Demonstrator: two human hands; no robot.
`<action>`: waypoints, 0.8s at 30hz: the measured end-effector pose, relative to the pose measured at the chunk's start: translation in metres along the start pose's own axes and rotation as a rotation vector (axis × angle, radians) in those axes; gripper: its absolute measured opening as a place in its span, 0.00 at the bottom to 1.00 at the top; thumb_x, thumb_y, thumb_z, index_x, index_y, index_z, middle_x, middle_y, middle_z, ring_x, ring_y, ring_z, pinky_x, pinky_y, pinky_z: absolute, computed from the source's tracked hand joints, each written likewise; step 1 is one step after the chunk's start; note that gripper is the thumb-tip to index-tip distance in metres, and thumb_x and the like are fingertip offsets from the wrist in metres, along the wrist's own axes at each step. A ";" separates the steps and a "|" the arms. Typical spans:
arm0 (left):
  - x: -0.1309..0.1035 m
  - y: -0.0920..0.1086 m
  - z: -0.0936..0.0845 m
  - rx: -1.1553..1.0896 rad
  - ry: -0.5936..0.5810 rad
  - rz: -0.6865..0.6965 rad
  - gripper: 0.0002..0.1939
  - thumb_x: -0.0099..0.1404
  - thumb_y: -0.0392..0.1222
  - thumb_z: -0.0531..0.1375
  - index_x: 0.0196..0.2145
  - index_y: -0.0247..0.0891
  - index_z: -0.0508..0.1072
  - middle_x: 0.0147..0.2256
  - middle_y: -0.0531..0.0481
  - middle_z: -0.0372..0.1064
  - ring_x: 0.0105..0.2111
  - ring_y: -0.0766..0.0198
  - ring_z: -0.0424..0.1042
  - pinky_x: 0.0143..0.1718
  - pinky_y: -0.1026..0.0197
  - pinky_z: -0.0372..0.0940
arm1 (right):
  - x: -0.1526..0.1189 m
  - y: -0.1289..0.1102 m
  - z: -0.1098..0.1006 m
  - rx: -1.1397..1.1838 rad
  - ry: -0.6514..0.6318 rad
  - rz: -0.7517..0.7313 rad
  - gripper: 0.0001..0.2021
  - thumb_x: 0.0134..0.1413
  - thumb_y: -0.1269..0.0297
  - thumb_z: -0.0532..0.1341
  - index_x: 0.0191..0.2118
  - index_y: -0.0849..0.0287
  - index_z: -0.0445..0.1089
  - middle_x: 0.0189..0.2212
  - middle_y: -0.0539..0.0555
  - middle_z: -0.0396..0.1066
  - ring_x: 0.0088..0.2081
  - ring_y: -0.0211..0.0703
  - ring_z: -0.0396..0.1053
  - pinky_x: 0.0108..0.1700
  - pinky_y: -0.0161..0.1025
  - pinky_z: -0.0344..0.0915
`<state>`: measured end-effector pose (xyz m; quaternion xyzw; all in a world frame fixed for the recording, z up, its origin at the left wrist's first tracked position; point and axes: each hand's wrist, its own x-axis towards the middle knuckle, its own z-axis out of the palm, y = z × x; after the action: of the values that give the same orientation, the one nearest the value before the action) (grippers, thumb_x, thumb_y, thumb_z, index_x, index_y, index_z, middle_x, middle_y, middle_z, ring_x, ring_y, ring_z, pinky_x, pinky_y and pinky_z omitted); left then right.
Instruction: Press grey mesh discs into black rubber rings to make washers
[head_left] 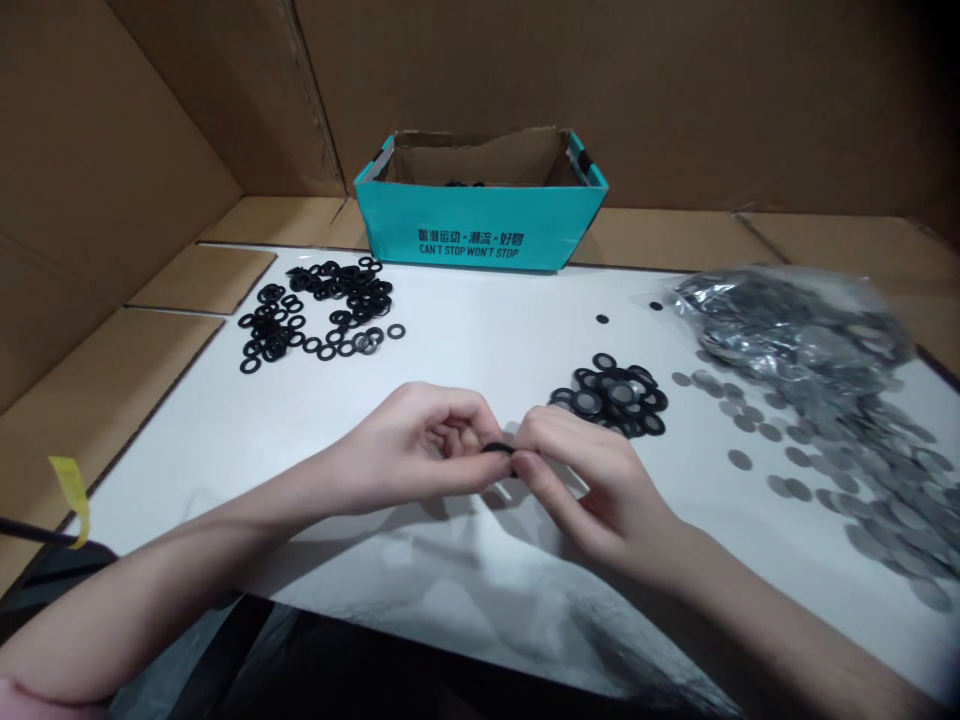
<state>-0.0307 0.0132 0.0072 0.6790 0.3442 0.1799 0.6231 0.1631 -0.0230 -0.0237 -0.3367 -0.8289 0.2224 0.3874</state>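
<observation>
Over the white table, my left hand (439, 440) pinches a black rubber ring (498, 448) between thumb and fingertips. From the other side, my right hand (592, 475) closes thumb and forefinger at the same ring; whether a mesh disc is also between the fingers is hidden. Just behind my right hand lies a pile of black rings with grey discs set in them (619, 393). Loose black rings (326, 310) are scattered at the left rear. Many thin grey round discs (870, 470) spread across the right side.
A turquoise cardboard box (480, 225) with some dark pieces inside stands at the back. A clear plastic bag (787, 320) of grey discs lies at the right rear. Two small black pieces (603, 319) lie near it. Cardboard walls (600, 90) enclose the table (480, 320).
</observation>
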 end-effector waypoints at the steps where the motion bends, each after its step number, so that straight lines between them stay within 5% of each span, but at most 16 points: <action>1: 0.000 0.000 0.002 -0.048 0.002 -0.002 0.06 0.63 0.38 0.61 0.32 0.31 0.70 0.23 0.54 0.67 0.23 0.72 0.67 0.26 0.71 0.62 | 0.000 0.000 0.001 0.018 0.028 0.017 0.10 0.61 0.75 0.51 0.28 0.58 0.59 0.22 0.48 0.60 0.25 0.34 0.58 0.29 0.34 0.56; 12: -0.001 0.002 0.002 -0.168 -0.004 -0.080 0.06 0.60 0.36 0.63 0.29 0.31 0.69 0.21 0.54 0.68 0.20 0.72 0.67 0.22 0.72 0.61 | -0.008 -0.005 0.011 -0.011 0.166 0.088 0.07 0.60 0.75 0.54 0.30 0.59 0.62 0.22 0.48 0.62 0.25 0.33 0.59 0.28 0.33 0.57; 19: 0.003 0.001 0.000 -0.085 -0.016 -0.120 0.05 0.55 0.33 0.64 0.27 0.30 0.70 0.19 0.56 0.64 0.20 0.74 0.64 0.24 0.71 0.58 | -0.002 -0.006 0.003 -0.028 0.014 0.027 0.10 0.60 0.74 0.52 0.27 0.59 0.59 0.21 0.48 0.60 0.25 0.35 0.57 0.29 0.37 0.55; 24: 0.001 0.002 0.004 -0.032 0.004 -0.027 0.05 0.59 0.35 0.63 0.29 0.31 0.71 0.21 0.55 0.66 0.22 0.73 0.65 0.25 0.71 0.60 | 0.002 -0.004 0.000 -0.026 0.004 -0.003 0.10 0.61 0.75 0.51 0.28 0.58 0.59 0.21 0.48 0.59 0.24 0.35 0.57 0.28 0.36 0.55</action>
<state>-0.0267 0.0115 0.0080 0.6638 0.3516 0.1782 0.6355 0.1610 -0.0243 -0.0204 -0.3410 -0.8314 0.2105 0.3850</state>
